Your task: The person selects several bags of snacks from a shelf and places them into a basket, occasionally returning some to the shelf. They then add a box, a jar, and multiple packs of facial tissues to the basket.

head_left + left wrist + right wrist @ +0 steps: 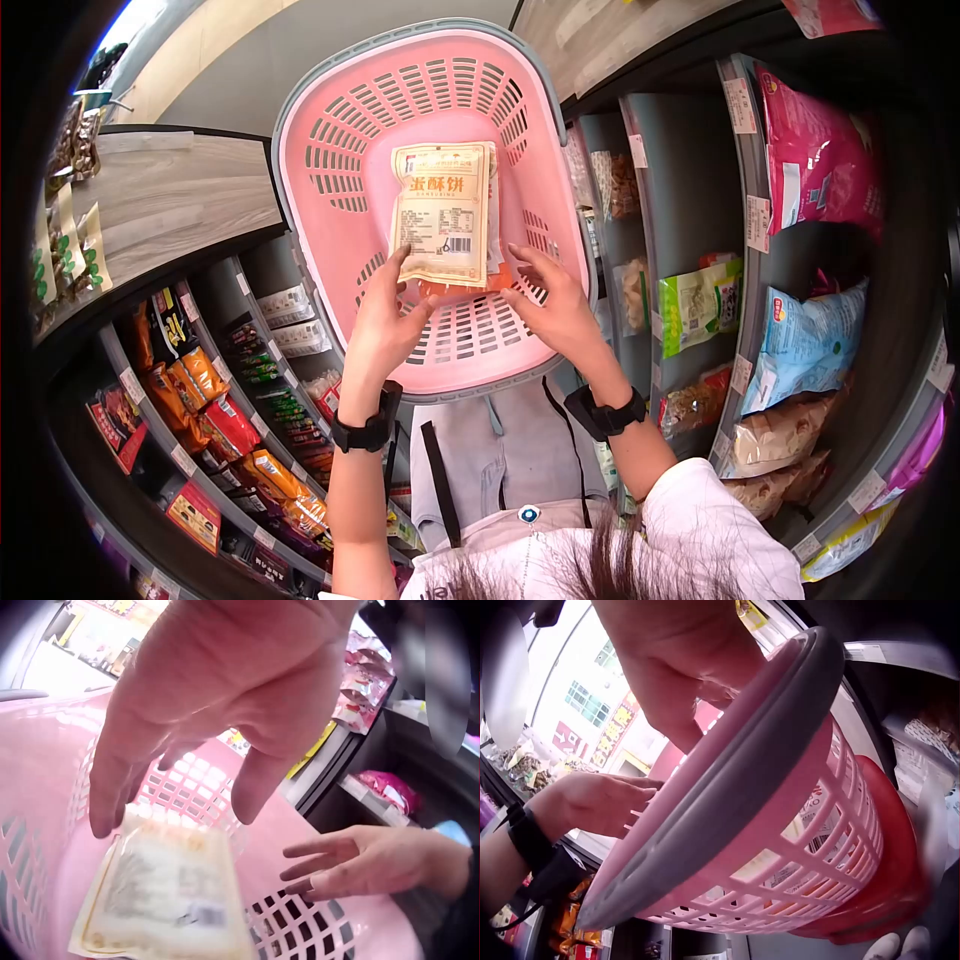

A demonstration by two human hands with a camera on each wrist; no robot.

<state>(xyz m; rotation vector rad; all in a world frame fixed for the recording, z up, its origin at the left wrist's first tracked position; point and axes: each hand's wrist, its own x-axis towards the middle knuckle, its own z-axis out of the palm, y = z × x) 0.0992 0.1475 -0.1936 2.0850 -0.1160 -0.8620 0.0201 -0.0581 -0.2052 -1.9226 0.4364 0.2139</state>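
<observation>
A pale yellow biscuit packet (440, 215) with orange Chinese lettering and a barcode lies over other packets inside a pink basket (330, 240) with a grey rim. Orange packaging (500, 277) peeks out below it. My left hand (385, 315) reaches over the near side of the basket, its index fingertip at the packet's lower left corner. In the left wrist view, thumb and fingers are spread above the packet (161, 892). To the right, my right hand (550, 305) hovers over the basket with fingers extended, apart from the packet and holding nothing.
Shelves of snack bags flank the basket: orange and red packets (230, 425) at left, a pink bag (815, 150) and a light blue bag (808, 335) at right. A red object (885, 847) stands beneath the basket. Wooden ledges (185, 190) run beyond the shelves.
</observation>
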